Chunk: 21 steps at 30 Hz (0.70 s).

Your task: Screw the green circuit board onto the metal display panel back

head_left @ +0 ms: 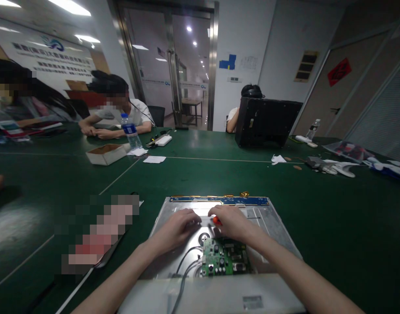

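Observation:
A metal display panel lies on the green table, with a blue circuit strip along its far edge. My left hand rests over the panel's left part, fingers curled, and what they hold, if anything, is hidden. My right hand is closed around a small orange-red object, only partly visible beneath its fingers. Nearer to me, a green circuit board sits on the panel, and dark cables run from its left side. A pale casing spans the near end.
On the green table stand an open box, a water bottle and a black monitor. A blurred device with a cable lies at left. Gloves and bags are at far right. Several people sit around.

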Available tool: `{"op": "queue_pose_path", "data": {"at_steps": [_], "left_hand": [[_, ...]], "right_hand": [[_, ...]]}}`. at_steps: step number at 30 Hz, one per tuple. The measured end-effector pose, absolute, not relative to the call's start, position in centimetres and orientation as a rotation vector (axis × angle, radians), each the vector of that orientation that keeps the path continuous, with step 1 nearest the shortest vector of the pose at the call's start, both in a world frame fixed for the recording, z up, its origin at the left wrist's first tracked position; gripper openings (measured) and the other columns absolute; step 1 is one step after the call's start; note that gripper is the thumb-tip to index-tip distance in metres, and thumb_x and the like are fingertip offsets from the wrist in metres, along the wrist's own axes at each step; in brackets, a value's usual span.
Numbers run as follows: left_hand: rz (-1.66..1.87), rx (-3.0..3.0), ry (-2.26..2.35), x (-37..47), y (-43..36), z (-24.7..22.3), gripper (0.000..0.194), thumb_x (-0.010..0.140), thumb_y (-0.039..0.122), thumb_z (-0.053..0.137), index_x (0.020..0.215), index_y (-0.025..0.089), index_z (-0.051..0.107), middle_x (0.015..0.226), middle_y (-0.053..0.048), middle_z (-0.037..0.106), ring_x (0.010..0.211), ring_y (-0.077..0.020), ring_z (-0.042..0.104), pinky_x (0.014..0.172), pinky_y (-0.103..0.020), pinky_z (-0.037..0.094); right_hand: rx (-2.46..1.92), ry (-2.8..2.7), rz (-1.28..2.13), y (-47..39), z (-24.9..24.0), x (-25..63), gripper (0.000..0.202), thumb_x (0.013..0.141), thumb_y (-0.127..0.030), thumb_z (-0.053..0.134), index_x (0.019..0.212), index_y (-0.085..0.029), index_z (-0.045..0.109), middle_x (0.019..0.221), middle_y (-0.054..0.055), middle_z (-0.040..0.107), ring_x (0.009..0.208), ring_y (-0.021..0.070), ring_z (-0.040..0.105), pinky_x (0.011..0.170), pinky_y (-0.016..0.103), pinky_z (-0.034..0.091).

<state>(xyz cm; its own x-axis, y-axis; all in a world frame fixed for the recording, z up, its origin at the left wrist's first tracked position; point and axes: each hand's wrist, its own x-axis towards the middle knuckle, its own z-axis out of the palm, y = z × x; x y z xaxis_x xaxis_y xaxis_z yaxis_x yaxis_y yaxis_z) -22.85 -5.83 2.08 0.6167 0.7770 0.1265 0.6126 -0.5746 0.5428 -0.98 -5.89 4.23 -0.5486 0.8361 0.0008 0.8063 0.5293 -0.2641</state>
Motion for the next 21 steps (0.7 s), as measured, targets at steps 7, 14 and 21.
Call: {"op": "queue_pose_path", "data": {"at_steps": [7,14,21], "left_hand": [[0.391,2.302,0.995,-23.7,-6.6,3.8,0.013,0.085,0.024,0.058,0.079,0.017,0.067,0.081,-0.002,0.063,0.074,-0.0153,0.057,0.070,-0.027,0.044],[0.303,2.202,0.928,-23.6,-7.0,4.2,0.010,0.082,0.023,0.062,0.082,0.020,0.072,0.086,-0.001,0.066,0.080,-0.0155,0.060,0.075,-0.027,0.045],[0.264,2.134,0.942,-23.2,-7.2,4.8,0.011,0.076,0.022,0.066,0.083,0.022,0.074,0.088,-0.002,0.064,0.084,-0.0179,0.058,0.080,-0.031,0.043]], "right_hand": [[-1.792,-2.340,0.274,-5.6,5.9,6.4,0.028,0.086,-0.018,0.051,0.108,-0.020,0.066,0.110,0.010,0.069,0.100,0.0246,0.063,0.078,0.030,0.042],[-1.845,-2.323,0.380,-6.0,3.8,8.9,0.012,0.080,-0.023,0.061,0.086,-0.021,0.071,0.094,0.006,0.072,0.092,0.0227,0.064,0.076,0.028,0.041],[-1.826,-2.313,0.366,-6.3,2.6,8.7,0.015,0.084,-0.020,0.053,0.085,-0.020,0.068,0.094,0.006,0.068,0.089,0.0210,0.062,0.077,0.028,0.039]]}}
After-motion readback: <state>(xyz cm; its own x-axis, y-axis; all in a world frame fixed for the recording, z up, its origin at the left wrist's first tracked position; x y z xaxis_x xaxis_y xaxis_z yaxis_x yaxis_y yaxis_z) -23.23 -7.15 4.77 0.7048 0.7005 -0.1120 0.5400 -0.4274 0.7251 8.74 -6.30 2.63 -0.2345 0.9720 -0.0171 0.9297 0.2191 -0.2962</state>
